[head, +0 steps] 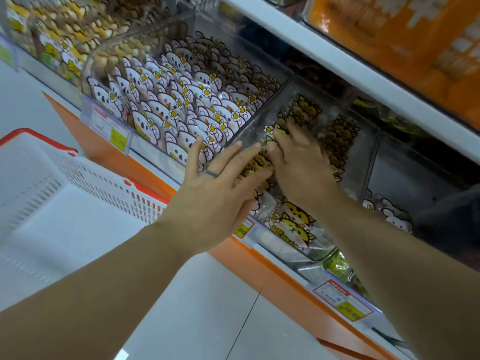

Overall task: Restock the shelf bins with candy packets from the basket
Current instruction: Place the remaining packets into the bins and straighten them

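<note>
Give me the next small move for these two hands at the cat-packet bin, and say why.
Probably press the cat packets back and upright. The left hand lies spread against them, the right hand reaches deeper into the bin, and the front packets lie tilted and loose.

Pale tiled floor (pixel 207 307) fills six o'clock; an orange shelf base (pixel 145 167) runs diagonally from nine toward five, and a white upper shelf board (pixel 337 58) crosses at one o'clock.
</note>
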The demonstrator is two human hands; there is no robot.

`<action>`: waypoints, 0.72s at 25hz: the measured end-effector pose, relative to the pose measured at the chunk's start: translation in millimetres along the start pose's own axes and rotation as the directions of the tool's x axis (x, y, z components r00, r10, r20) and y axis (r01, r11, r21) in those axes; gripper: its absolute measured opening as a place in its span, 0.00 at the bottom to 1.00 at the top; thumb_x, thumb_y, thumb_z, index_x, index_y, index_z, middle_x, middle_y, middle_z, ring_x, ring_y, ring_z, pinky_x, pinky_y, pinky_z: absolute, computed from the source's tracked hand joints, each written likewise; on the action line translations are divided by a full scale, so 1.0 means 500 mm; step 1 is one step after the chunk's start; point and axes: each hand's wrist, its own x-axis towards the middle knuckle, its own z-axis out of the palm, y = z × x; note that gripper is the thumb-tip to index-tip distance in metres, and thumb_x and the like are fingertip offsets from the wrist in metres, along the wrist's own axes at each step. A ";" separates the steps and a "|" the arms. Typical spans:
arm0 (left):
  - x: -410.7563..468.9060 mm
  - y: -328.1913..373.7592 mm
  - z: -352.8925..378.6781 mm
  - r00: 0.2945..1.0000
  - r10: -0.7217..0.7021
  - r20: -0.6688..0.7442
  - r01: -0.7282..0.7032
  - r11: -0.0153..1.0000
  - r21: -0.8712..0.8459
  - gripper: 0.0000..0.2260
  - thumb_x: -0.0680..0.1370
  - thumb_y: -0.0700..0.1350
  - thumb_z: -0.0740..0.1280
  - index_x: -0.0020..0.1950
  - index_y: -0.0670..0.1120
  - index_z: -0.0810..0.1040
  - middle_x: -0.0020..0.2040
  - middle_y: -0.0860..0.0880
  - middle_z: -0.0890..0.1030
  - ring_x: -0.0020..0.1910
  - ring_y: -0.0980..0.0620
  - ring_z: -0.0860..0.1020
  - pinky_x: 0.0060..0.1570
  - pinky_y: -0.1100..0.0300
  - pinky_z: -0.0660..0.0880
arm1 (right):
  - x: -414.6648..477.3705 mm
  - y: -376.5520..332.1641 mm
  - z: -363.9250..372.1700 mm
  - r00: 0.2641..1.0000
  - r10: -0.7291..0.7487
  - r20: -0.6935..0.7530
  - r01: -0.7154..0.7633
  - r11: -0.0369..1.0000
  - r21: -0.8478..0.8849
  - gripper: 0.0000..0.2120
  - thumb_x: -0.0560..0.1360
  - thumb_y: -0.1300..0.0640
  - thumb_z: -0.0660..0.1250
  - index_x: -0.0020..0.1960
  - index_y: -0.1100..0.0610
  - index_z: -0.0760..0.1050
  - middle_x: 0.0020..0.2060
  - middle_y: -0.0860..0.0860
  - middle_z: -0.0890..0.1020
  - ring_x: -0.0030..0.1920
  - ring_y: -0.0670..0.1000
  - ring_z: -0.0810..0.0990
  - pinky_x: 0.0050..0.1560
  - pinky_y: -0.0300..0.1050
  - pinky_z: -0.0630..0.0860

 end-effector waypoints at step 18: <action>-0.027 0.004 0.000 0.997 -0.024 0.079 0.021 0.999 0.044 0.23 0.80 0.55 0.59 0.75 0.52 0.68 0.73 0.44 0.71 0.76 0.41 0.66 0.67 0.27 0.58 | 0.052 0.039 -0.049 0.984 0.146 0.106 -0.150 0.988 0.035 0.13 0.81 0.43 0.60 0.53 0.48 0.80 0.47 0.51 0.84 0.49 0.57 0.82 0.54 0.51 0.78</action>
